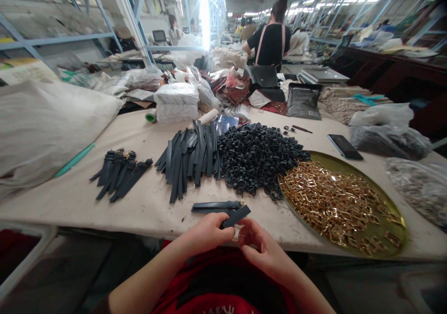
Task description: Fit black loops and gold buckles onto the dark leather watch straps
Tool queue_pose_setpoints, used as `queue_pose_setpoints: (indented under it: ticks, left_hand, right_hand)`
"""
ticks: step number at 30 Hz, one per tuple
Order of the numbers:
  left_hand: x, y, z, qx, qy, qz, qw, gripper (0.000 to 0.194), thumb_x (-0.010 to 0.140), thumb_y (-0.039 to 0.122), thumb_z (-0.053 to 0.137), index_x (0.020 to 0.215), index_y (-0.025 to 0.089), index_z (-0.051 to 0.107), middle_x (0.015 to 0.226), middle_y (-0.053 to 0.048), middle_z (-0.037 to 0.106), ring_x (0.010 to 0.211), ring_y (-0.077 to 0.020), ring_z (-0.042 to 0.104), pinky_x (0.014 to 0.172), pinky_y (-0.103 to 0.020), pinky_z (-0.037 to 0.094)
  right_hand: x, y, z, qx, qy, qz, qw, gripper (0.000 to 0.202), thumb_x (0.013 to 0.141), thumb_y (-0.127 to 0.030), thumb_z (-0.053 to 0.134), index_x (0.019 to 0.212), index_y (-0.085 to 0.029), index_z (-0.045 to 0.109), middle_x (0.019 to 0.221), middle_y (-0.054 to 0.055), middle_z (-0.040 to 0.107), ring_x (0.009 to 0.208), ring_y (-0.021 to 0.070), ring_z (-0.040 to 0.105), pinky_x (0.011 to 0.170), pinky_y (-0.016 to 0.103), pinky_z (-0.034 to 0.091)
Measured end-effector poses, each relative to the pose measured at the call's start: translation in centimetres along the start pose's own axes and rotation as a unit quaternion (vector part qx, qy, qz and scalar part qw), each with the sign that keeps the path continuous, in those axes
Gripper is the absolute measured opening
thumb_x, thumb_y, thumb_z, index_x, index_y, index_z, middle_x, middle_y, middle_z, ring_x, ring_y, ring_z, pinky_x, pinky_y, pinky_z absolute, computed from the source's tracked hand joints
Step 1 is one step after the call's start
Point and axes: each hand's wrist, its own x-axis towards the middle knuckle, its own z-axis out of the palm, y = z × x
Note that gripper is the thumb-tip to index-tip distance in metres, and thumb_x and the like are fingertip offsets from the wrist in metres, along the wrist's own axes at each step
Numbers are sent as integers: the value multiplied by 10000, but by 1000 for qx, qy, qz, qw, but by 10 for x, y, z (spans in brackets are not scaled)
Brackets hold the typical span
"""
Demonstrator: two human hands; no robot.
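Observation:
My left hand (211,232) pinches a short dark strap (237,216) near the table's front edge. A gold buckle (236,234) shows between my hands, at the strap. The curled fingers of my right hand (256,244) are at that buckle; their tips are partly hidden. Just beyond lie a few dark straps with buckles (214,207). Farther back is a bundle of loose dark straps (192,155), beside a heap of small black loops (258,155). On the right, a round gold-coloured tray (401,237) bears many gold buckles (331,202).
A pile of buckled straps (120,172) lies at left, near a teal strip (75,159) and a large pale cloth bundle (45,127). A phone (345,146) and plastic bags (389,132) are at right. Wrapped stacks (177,102) line the back; a person (270,41) stands beyond.

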Motion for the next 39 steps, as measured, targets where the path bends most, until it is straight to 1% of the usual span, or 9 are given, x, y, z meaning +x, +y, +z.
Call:
queue_pose_setpoints:
  ticks: [5, 9, 14, 19, 24, 28, 32, 36, 39]
  left_hand:
    - [-2, 2, 1, -55, -68, -12, 996, 189, 696, 275, 441, 762, 155, 572, 537, 58, 431, 461, -84, 370, 429, -195, 263]
    - [0, -1, 7, -98, -118, -45, 987, 189, 699, 278, 441, 782, 154, 557, 490, 70, 386, 391, -73, 331, 370, -189, 245]
    - [4, -9, 16, -148, -16, -48, 988, 204, 752, 332, 437, 799, 148, 510, 507, 73, 407, 387, -59, 322, 366, -178, 247]
    - [1, -16, 20, -156, 20, -20, 987, 264, 808, 409, 397, 857, 160, 468, 556, 72, 401, 415, -63, 314, 375, -179, 254]
    - [-8, -18, 15, -47, 28, 17, 998, 260, 850, 367, 331, 789, 171, 490, 583, 45, 459, 528, -98, 430, 501, -199, 320]
    - [-10, -19, 17, 80, 36, 32, 996, 244, 846, 322, 342, 750, 181, 518, 645, 12, 534, 608, -132, 484, 556, -224, 319]
    - [-6, -16, 23, 103, 45, 54, 992, 232, 851, 308, 346, 776, 191, 533, 736, -6, 585, 675, -145, 508, 601, -229, 337]
    - [-5, -11, 28, -38, 36, 49, 997, 136, 812, 291, 437, 862, 182, 500, 806, 1, 590, 735, -131, 515, 646, -217, 380]
    - [-5, -10, 29, -145, 5, 30, 989, 152, 818, 313, 425, 818, 166, 459, 678, 33, 536, 579, -84, 461, 525, -187, 365]
  right_hand:
    - [-2, 0, -4, -43, 0, -10, 999, 196, 777, -213, 494, 972, -187, 491, 752, -9, 516, 699, 123, 485, 642, 245, 388]
    - [6, 9, 2, 55, 19, 21, 998, 384, 739, -314, 587, 1084, -203, 461, 803, -3, 554, 728, 131, 518, 659, 256, 411]
    - [13, 14, 12, 182, 101, 49, 977, 428, 660, -364, 668, 1021, -189, 518, 602, -60, 495, 517, 74, 464, 516, 211, 383]
    - [15, 16, 15, 296, 204, 81, 930, 291, 630, -322, 709, 854, -185, 585, 684, -45, 566, 572, 54, 503, 567, 186, 442]
    - [19, 12, 3, 452, 242, 110, 852, 314, 574, -245, 758, 834, -206, 588, 688, -56, 575, 543, 32, 530, 515, 129, 483]
    - [21, 10, 7, 503, 218, 139, 825, 328, 544, -218, 778, 813, -188, 593, 673, -53, 574, 514, 20, 528, 486, 105, 482]
    - [18, 15, 22, 452, 213, 126, 857, 294, 600, -277, 746, 830, -177, 592, 627, -59, 543, 515, 22, 501, 490, 120, 462]
    - [12, 21, 33, 327, 225, 52, 916, 232, 687, -307, 676, 850, -173, 578, 691, -38, 566, 559, 42, 479, 518, 153, 420]
    - [9, 22, 35, 279, 227, 34, 933, 200, 730, -348, 624, 769, -167, 547, 607, -48, 522, 524, 52, 446, 495, 173, 382]
